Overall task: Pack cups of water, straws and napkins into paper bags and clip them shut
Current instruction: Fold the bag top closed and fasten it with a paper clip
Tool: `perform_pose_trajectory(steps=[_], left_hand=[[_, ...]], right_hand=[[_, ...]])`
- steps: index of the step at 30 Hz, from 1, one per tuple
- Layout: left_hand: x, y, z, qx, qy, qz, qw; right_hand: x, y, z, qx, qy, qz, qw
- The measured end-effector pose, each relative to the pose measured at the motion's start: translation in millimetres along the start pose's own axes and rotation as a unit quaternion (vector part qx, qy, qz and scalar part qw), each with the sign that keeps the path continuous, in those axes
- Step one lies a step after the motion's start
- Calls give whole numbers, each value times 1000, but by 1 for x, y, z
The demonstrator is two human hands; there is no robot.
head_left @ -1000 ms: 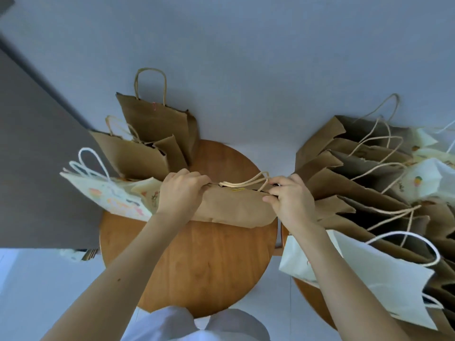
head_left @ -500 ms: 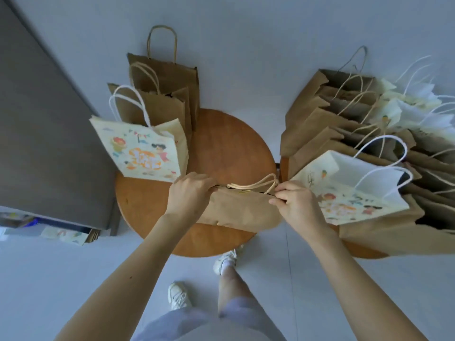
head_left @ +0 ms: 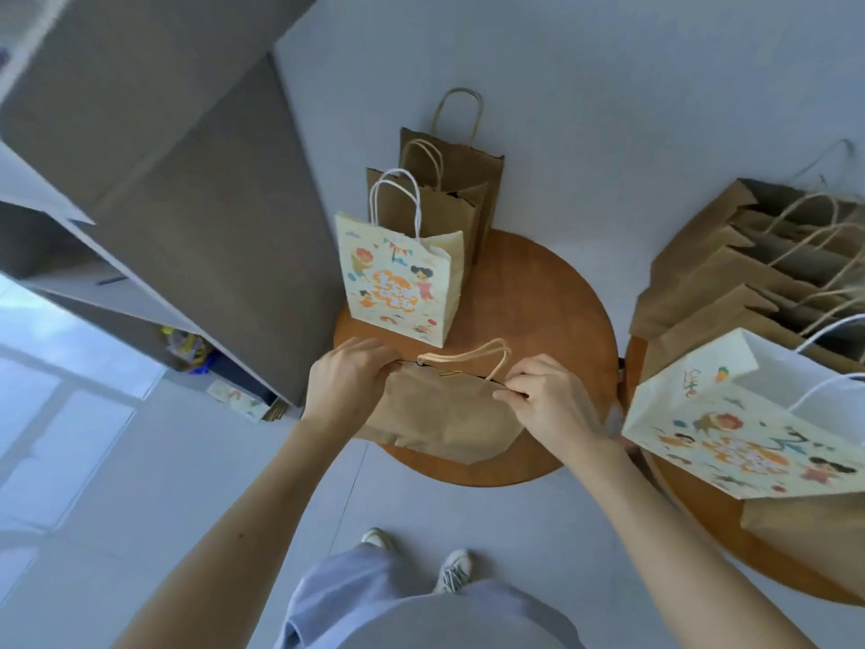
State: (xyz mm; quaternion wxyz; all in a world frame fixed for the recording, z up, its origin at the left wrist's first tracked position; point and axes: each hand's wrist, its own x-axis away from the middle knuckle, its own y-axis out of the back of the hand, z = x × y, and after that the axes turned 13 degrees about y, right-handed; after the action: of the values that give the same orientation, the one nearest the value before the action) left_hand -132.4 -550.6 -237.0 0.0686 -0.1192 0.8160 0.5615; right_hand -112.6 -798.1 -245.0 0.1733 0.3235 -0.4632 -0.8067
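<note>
We see the brown paper bag (head_left: 440,414) at the near edge of the round wooden bench (head_left: 552,311), its mouth pressed flat & shut. Our left hand (head_left: 346,381) grips the top edge at the bag's left corner, fingers curled over it. Our right hand (head_left: 552,400) pinches the same edge at the right corner w/ thumb & fingertips. Btwn the two hands a small gold clip (head_left: 450,373) sits on the closed mouth, and the pale twine handles (head_left: 482,356) lie folded over toward the far side. What's inside the bag we can't tell. On the far-left part of the same bench a printed cartoon bag (head_left: 398,283) stands upright w/ white cord handles. Two plain brown bags (head_left: 435,208) stand right behind it, lined up toward the wall. To the right, just beside the 1st bench, a second wooden bench (head_left: 692,522) carries a row of open brown bags (head_left: 730,274) w/ twine handles. At the front of that row a second printed bag (head_left: 730,428) is open & tipped toward us. A grey cabinet (head_left: 187,180) stands at left. Below the bench we see pale trousers & white shoes (head_left: 451,569) on the grey floor.
</note>
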Motion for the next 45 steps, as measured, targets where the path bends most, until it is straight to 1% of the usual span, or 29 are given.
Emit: perform_pose_trajectory(steps=[5, 9, 13, 18, 23, 29, 33, 38, 40, 43, 45], left_hand=[[-7, 4, 24, 3, 36, -24, 999], [-24, 0, 47, 25, 44, -13, 999], [-54, -2, 78, 53, 24, 7, 998], [-100, -13, 117, 75, -23, 33, 996], [-136, -25, 142, 88, -52, 52, 993], [-150, -41, 150, 100, -56, 70, 991], [-146, -51, 157, 106, -57, 96, 988], [-142, -50, 163, 99, -72, 96, 988], [-141, -48, 160, 92, -56, 113, 988], [-142, -43, 156, 95, 4, 169, 981], [-141, -40, 155, 93, 17, 188, 978]], right_hand=[[-28, -13, 6, -2, 28, 11, 1000], [-52, -26, 9, 8, 19, 13, 1000], [-79, -46, 17, 21, -16, 6, 1000], [-111, -71, 27, 42, -79, -18, 996], [-139, -89, 32, 48, -135, -23, 989], [-154, -101, 24, 74, -172, -11, 982], [-151, -110, 24, 81, -172, -12, 982], [-150, -114, 26, 75, -182, -18, 980], [-147, -116, 27, 68, -186, -8, 980], [-143, -114, 35, 28, -203, 5, 979], [-141, -110, 41, 17, -214, 19, 977]])
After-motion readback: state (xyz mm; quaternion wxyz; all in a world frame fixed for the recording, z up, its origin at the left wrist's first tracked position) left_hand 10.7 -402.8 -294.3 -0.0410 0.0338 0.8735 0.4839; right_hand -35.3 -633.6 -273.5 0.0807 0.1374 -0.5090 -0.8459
